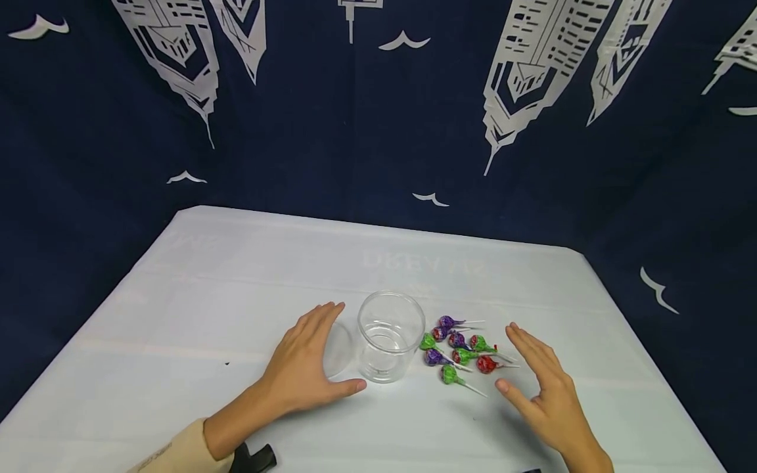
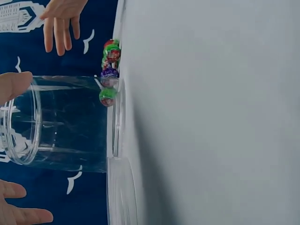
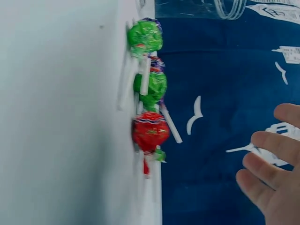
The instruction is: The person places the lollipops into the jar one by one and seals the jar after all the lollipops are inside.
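A clear, open-topped plastic jar (image 1: 383,368) stands upright on the white table. To its left lies a clear round lid (image 1: 338,349), partly hidden by my left hand (image 1: 301,368). That hand hovers beside the jar with thumb and fingers spread, apart from it in the left wrist view. Several wrapped lollipops in purple, green and red lie in a loose cluster right of the jar, among them a red lollipop (image 1: 486,364) and a green lollipop (image 1: 449,375). My right hand (image 1: 550,394) is held to the right of them, fingers extended, holding nothing.
The white table (image 1: 236,263) extends around these things. Behind it hangs a dark blue cloth (image 1: 355,131) with white building and bird prints. A black object (image 1: 254,458) is by the left wrist, and a dark speck (image 1: 227,363) lies on the left side.
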{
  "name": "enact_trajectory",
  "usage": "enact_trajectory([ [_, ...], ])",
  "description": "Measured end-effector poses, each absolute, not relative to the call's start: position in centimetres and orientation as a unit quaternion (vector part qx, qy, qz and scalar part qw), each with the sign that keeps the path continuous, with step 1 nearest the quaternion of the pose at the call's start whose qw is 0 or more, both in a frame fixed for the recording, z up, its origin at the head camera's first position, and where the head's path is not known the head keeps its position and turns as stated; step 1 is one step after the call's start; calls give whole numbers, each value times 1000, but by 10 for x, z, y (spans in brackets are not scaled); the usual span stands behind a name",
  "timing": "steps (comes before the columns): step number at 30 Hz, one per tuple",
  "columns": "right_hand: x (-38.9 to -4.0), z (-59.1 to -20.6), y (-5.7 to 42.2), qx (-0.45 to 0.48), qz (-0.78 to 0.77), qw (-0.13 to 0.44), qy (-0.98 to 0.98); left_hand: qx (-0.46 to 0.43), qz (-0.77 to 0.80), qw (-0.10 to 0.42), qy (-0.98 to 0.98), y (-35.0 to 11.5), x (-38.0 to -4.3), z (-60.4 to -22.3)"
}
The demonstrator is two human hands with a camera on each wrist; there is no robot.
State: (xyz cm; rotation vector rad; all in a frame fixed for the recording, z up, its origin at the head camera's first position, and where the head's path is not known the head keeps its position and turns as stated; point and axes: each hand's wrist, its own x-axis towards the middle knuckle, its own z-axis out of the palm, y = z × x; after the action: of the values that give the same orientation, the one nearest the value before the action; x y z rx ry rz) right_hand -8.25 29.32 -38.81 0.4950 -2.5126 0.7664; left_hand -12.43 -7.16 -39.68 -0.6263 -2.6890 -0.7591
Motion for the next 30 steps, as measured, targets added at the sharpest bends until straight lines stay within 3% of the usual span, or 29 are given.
enact_trajectory([
  [8,-91,-399,291,226,323,296,-870,-223,-309,122,-916,-65,-134,-401],
  [19,-95,-410,292,216,337,296,-867,-210,-361,25,-908,-54,-145,-409],
  [30,-98,-419,292,192,357,276,-872,-251,-425,-5,-870,-47,-154,-411],
])
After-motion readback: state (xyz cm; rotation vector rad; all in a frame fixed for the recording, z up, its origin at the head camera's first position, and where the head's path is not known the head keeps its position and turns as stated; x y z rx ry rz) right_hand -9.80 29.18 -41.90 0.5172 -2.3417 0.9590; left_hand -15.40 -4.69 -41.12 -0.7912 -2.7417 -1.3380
